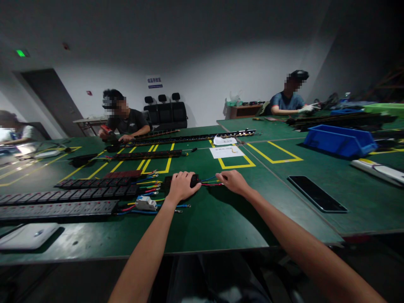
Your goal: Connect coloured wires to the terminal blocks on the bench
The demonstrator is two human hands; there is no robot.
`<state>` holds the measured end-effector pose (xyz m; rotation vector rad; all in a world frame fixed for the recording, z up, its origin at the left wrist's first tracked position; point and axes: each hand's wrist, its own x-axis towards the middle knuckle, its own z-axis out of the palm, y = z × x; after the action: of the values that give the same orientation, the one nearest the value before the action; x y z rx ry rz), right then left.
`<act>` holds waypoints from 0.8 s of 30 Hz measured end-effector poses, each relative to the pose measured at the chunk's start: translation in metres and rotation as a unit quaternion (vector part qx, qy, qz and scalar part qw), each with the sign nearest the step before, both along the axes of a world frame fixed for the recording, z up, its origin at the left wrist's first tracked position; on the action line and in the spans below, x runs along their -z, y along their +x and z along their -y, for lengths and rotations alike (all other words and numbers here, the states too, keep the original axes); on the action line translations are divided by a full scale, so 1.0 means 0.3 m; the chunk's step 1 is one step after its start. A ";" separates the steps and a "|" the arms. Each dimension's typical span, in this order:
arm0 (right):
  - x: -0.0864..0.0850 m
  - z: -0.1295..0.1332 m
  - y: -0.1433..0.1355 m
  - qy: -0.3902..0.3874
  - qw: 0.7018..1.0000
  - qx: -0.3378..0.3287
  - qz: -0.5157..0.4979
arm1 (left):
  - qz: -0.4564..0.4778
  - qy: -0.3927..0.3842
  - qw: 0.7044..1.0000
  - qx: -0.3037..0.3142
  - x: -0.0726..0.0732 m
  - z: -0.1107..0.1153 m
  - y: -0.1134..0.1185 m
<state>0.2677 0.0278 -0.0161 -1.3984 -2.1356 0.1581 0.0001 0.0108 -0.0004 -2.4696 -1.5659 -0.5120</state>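
Observation:
My left hand [183,186] lies over a small black housing [195,180] on the green table, fingers curled over its top and thumb along its near side. Blue, yellow-green and red wires [208,181] run out of the housing to the right. At their far end my right hand [236,182] is closed in a pinch on the wires; the tips are hidden by the fingers. Left of my hands lie several black power strips [94,191], with coloured leads ending in ring terminals. A grey-white circuit breaker [146,203] sits among the leads.
A phone [317,193] and a blue bin [339,141] stand to the right. Paper sheets [226,152] lie ahead, near long black strips [189,138]. A white device [30,235] is at the near left. Co-workers sit across the table, one holding a red tool [106,129].

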 end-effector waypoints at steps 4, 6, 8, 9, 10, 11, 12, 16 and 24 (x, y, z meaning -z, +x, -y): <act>-0.001 0.000 0.001 -0.004 1.000 -0.003 -0.002 | 0.004 -0.007 1.000 0.001 -0.002 0.000 -0.001; -0.002 0.001 0.001 -0.006 1.000 -0.003 -0.001 | 0.006 -0.008 1.000 0.002 -0.003 0.000 0.000; -0.003 0.002 0.001 -0.007 1.000 -0.002 0.002 | 0.008 -0.009 1.000 0.003 -0.005 0.001 0.000; -0.003 0.002 0.001 -0.007 1.000 -0.001 0.003 | 0.008 -0.009 1.000 0.002 -0.006 0.001 0.000; -0.002 0.002 0.001 -0.007 1.000 0.000 0.003 | 0.009 -0.011 1.000 0.001 -0.007 0.002 0.000; -0.002 0.001 0.001 -0.007 1.000 0.000 0.003 | 0.008 -0.012 1.000 0.000 -0.008 0.002 0.001; -0.002 0.001 0.001 -0.006 1.000 0.001 0.003 | 0.008 -0.013 1.000 0.000 -0.009 0.003 0.001; -0.003 0.001 0.000 -0.008 1.000 0.001 0.005 | 0.006 -0.008 1.000 -0.001 -0.007 0.003 0.001; -0.007 0.003 -0.001 -0.004 1.000 0.006 0.010 | 0.003 -0.001 1.000 0.000 0.001 -0.002 -0.001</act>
<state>0.2674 0.0269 -0.0141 -1.4230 -2.1451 0.1493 -0.0002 0.0114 -0.0007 -2.4716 -1.5702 -0.5192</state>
